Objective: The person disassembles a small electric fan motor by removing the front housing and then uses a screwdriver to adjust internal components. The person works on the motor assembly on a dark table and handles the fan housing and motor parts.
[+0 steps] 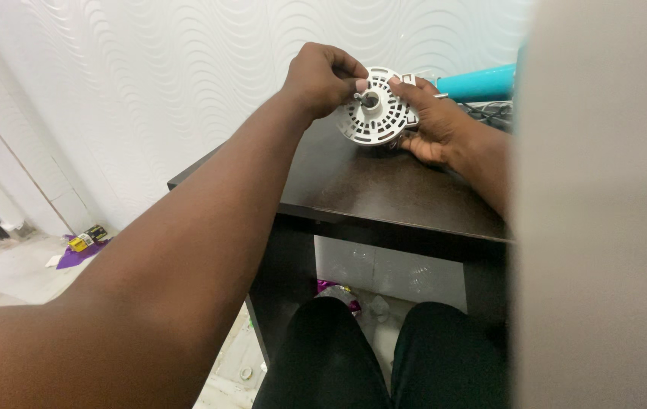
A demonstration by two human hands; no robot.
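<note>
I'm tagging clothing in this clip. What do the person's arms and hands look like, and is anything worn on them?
Both arms are bare: no sleeve shows along the left forearm or at the right wrist. The left hand shows no glove, ring or watch. The right hand is gloveless too; whether it wears a ring is unclear.

Even bright indoor light, soft shadows, blurred right edge

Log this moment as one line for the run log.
left hand: pinching hub of white slotted disc | right hand: gripping disc's right edge | disc: tilted, above dark table | behind: teal cylinder
</note>
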